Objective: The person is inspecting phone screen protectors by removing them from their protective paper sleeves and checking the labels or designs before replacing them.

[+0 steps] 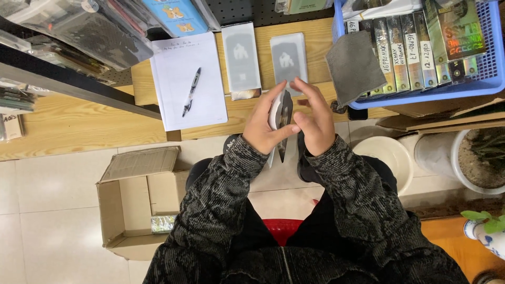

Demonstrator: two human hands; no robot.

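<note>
Both hands are up in front of the person's chest, clamped together on a thin flat packet with a white face and a dark glossy back [280, 113], held edge-on over the gap between lap and the pale wooden desk [79, 123]. The left hand [265, 123] grips one broad face with the thumb hooked across the front; the right hand [314, 118] presses the other face, fingers fanned upward.

The packet looks light and fairly stiff, like card around something flat, and its shiny back is probably slippery, so pinching the long edges seems safer than the faces. It may crease or crack if bent.

On the desk lie two similar flat grey-and-white packets [241, 58], a white sheet of paper with a pen [190, 92], and a grey cloth [355, 66] draped at a blue plastic basket [492, 79].
</note>
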